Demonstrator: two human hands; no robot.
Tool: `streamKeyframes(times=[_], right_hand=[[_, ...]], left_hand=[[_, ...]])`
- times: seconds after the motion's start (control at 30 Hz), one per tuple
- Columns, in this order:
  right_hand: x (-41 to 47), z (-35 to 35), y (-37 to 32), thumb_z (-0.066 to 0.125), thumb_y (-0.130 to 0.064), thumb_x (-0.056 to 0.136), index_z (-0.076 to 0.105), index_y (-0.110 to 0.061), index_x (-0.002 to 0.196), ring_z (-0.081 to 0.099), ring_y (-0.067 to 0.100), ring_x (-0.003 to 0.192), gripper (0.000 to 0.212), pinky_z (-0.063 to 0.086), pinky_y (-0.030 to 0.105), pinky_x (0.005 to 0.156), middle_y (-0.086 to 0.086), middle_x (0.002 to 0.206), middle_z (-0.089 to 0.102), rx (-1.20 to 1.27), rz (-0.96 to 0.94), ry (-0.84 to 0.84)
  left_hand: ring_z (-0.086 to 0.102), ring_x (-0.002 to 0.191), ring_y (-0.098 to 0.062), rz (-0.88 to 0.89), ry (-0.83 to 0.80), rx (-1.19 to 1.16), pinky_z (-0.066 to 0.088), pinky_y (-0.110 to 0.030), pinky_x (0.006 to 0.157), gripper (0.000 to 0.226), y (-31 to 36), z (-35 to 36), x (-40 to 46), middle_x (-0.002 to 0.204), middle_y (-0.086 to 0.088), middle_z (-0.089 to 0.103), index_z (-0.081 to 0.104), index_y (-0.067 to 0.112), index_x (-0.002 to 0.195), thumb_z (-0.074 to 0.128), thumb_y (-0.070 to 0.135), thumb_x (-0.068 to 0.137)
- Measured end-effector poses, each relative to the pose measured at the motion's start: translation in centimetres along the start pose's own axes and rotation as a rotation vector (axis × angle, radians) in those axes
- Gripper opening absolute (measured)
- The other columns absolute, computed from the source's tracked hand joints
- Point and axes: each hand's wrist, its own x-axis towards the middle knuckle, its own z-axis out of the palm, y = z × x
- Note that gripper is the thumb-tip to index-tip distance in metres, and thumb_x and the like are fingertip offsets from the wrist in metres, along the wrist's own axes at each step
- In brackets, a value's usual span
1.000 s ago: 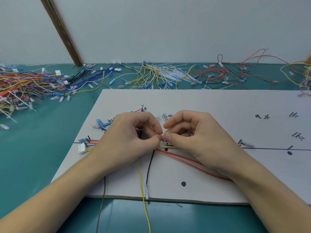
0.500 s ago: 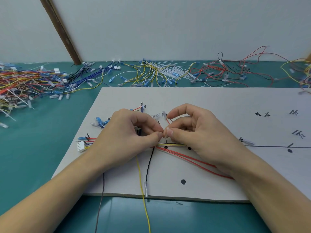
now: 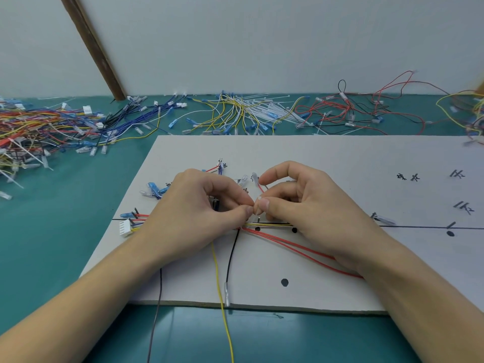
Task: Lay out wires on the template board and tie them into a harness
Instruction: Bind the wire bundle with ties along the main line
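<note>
Head view: left hand point(image 3: 193, 213) and right hand point(image 3: 309, 205) meet fingertip to fingertip over the template board point(image 3: 340, 163), each pinching something small and white, too tiny to identify. Wire bundle point(image 3: 269, 224) lies along the board's drawn line beneath them; red wires point(image 3: 296, 247) pass under the right wrist.

One template board point(image 3: 340, 163), two hands, one white connector point(image 3: 125, 227).
</note>
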Motion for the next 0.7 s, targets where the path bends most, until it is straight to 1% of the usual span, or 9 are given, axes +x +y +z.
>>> streamKeyframes(times=[0.13,0.23,0.33,0.4,0.57,0.63,0.7], right_hand=[[0.11,-0.06,0.06,0.070,-0.008,0.093,0.064,-0.022,0.107,0.067,0.012,0.075,0.021,0.054,0.021,0.074,0.003,0.088,0.079,-0.001,-0.001,-0.012],[0.16,0.04,0.22,0.072,-0.009,0.091,0.065,-0.020,0.102,0.066,0.009,0.072,0.016,0.051,0.022,0.072,0.001,0.085,0.079,-0.003,-0.005,0.005],[0.22,0.16,0.36,0.075,-0.009,0.090,0.067,-0.018,0.095,0.061,0.005,0.064,0.013,0.045,0.014,0.064,-0.001,0.078,0.077,0.000,-0.028,0.016],[0.26,0.20,0.44,0.075,-0.007,0.089,0.066,-0.017,0.093,0.060,0.003,0.061,0.014,0.044,0.011,0.060,-0.002,0.074,0.075,0.016,-0.035,0.026],[0.25,0.22,0.52,0.076,-0.006,0.089,0.064,-0.018,0.089,0.060,0.003,0.060,0.017,0.044,0.011,0.059,-0.003,0.072,0.074,0.031,-0.045,0.051],[0.24,0.22,0.55,0.076,-0.006,0.088,0.064,-0.018,0.089,0.061,0.004,0.060,0.017,0.045,0.012,0.059,-0.002,0.073,0.074,0.033,-0.043,0.061],[0.24,0.25,0.61,0.077,-0.007,0.088,0.065,-0.018,0.092,0.063,0.004,0.062,0.017,0.048,0.015,0.062,-0.003,0.075,0.076,0.030,-0.040,0.074]], left_hand=[[0.070,0.063,-0.003,0.004,0.007,-0.002,0.050,-0.013,0.064,0.007,0.12,0.06,-0.02,0.065,0.007,0.074,0.080,0.027,0.077,0.076,0.032,0.075],[0.070,0.063,-0.004,0.008,0.006,0.010,0.052,-0.016,0.065,0.008,0.10,0.09,0.00,0.065,0.008,0.074,0.081,0.026,0.078,0.076,0.032,0.075],[0.071,0.065,-0.007,0.005,0.007,0.017,0.054,-0.023,0.067,0.011,0.11,0.06,-0.04,0.066,0.007,0.074,0.081,0.027,0.079,0.076,0.036,0.075],[0.070,0.065,-0.007,0.007,0.010,0.025,0.054,-0.024,0.066,0.009,0.06,0.05,-0.01,0.066,0.007,0.074,0.080,0.027,0.079,0.076,0.034,0.075],[0.070,0.064,-0.004,0.017,0.014,0.028,0.051,-0.014,0.064,0.006,-0.05,0.07,0.03,0.066,0.007,0.074,0.081,0.027,0.079,0.076,0.029,0.076],[0.070,0.065,-0.005,0.020,0.020,0.021,0.051,-0.016,0.065,0.005,-0.11,0.10,0.02,0.066,0.007,0.074,0.081,0.028,0.080,0.077,0.029,0.077],[0.072,0.066,-0.006,0.021,0.033,0.009,0.055,-0.021,0.067,0.005,-0.21,0.11,0.00,0.068,0.007,0.075,0.080,0.030,0.081,0.078,0.030,0.077]])
